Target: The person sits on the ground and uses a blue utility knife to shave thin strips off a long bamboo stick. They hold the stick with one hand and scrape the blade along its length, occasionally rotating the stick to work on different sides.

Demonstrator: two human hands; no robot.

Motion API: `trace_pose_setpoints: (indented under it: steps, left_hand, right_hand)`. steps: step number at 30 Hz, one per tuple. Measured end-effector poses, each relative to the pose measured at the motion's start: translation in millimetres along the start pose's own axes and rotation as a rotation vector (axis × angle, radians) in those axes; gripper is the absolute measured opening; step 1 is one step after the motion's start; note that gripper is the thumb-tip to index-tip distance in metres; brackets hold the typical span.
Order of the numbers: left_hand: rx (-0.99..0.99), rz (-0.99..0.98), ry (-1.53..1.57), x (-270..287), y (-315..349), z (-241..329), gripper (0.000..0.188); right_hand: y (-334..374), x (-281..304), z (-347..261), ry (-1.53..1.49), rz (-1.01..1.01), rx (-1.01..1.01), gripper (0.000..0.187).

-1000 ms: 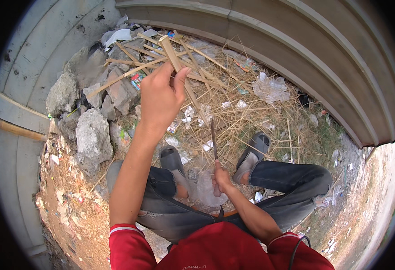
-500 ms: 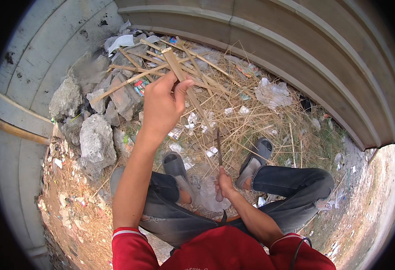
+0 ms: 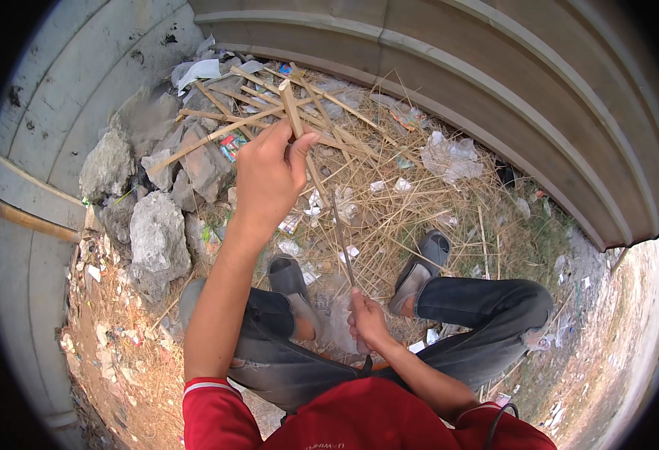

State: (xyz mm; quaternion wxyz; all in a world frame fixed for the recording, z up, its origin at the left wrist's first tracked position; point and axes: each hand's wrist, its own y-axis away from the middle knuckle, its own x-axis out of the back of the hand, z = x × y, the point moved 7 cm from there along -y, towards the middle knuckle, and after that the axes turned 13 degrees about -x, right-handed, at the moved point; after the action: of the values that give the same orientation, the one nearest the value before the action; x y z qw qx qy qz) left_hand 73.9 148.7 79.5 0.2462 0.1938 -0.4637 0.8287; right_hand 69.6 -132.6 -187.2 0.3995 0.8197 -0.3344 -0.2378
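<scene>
corrugated metal sheeting [image 3: 494, 82] curves round a patch of ground strewn with dry straw [image 3: 419, 217], grey rocks [image 3: 153, 240] and scraps of litter, with a pile of split bamboo strips [image 3: 232, 127] lying against the far wall.

head view: the left hand [image 3: 269, 176] is raised and closed round a pale bamboo strip [image 3: 293, 112], whose upper end sticks out above the fingers. against the pictures from a second and half a second ago, the hand is seen to have been carried a little up and forward, with the strip held more upright; the strip has stayed pinched throughout. the right hand [image 3: 367, 319] is held low between the knees, clamped on the handle of a thin dark blade [image 3: 342, 236] that points up toward the strip; its place is almost unchanged. the two hands are well apart, and blade and strip are not touching. from this it is judged that the strip is being turned or lined up, no cut being under way.
</scene>
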Motion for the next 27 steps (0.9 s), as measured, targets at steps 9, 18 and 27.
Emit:
trace_pose_setpoints:
  steps: [9,18,27]
  left_hand:
    - [0.000,-0.003,-0.011,4,5,5,0.013]
    - [-0.068,0.055,-0.062,-1,5,28,0.013]
    - [-0.069,0.172,-0.087,7,8,30,0.011]
  right_hand:
    - [92,-18,-136,-0.056,-0.228,0.440,0.061]
    - [33,17,-10,0.054,-0.082,-0.312,0.050]
    - [130,-13,-150,-0.109,-0.226,0.530,0.043]
